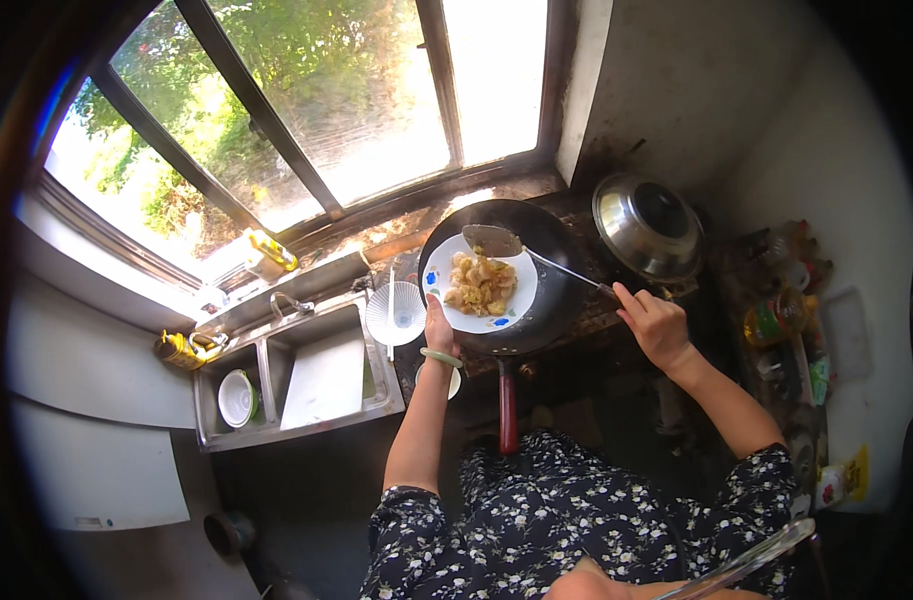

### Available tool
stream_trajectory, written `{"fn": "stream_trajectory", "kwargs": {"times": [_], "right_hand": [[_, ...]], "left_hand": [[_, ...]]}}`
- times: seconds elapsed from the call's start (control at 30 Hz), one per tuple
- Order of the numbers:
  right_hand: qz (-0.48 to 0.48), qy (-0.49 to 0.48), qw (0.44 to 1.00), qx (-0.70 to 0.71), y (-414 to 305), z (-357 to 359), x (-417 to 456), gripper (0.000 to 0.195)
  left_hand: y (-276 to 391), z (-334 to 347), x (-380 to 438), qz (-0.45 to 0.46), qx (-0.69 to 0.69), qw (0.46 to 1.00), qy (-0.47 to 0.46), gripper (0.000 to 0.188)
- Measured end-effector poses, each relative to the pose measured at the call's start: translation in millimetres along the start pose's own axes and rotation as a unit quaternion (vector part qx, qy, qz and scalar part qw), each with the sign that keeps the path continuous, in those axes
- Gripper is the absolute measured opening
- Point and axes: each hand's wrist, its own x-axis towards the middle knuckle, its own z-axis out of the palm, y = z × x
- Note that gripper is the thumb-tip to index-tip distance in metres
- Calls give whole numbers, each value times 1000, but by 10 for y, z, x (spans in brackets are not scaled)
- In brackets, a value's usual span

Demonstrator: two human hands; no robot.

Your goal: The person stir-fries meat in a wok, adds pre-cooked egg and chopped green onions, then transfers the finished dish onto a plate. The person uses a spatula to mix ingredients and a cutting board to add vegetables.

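My left hand [440, 328] grips the near left rim of a white plate [519, 296] with blue flower marks, held above a dark wok [561, 292]. Cooked food in pale and yellowish pieces [480, 286] lies heaped on the plate. My right hand [654, 322] is closed around the handle of a metal spatula [492, 241], whose blade is over the far edge of the plate, at the food. The wok's red-brown handle [507, 412] points towards me. Part of the wok is hidden under the plate.
Left of the wok, white chopsticks [391, 315] lie across a ribbed bowl [408, 304]. Further left, a double metal sink [265, 386] holds a white board [325, 375] and a bowl [237, 399]. A lidded metal pot [648, 232] stands at the back right, with bottles [773, 319] beyond.
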Motion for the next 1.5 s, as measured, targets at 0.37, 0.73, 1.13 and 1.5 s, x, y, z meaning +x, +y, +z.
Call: {"fn": "stream_trajectory", "kwargs": {"times": [0.37, 0.73, 1.13, 1.5], "right_hand": [[262, -355, 854, 275, 685, 21, 472, 29], [252, -431, 813, 300, 298, 1137, 85, 31], [270, -204, 868, 364, -87, 1258, -95, 26], [173, -101, 927, 318, -154, 255, -63, 29]], "left_hand": [[184, -482, -578, 72, -14, 996, 50, 59], [744, -873, -1514, 121, 26, 971, 206, 63], [896, -601, -1256, 110, 74, 975, 179, 60], [146, -565, -142, 84, 45, 992, 88, 55]]}}
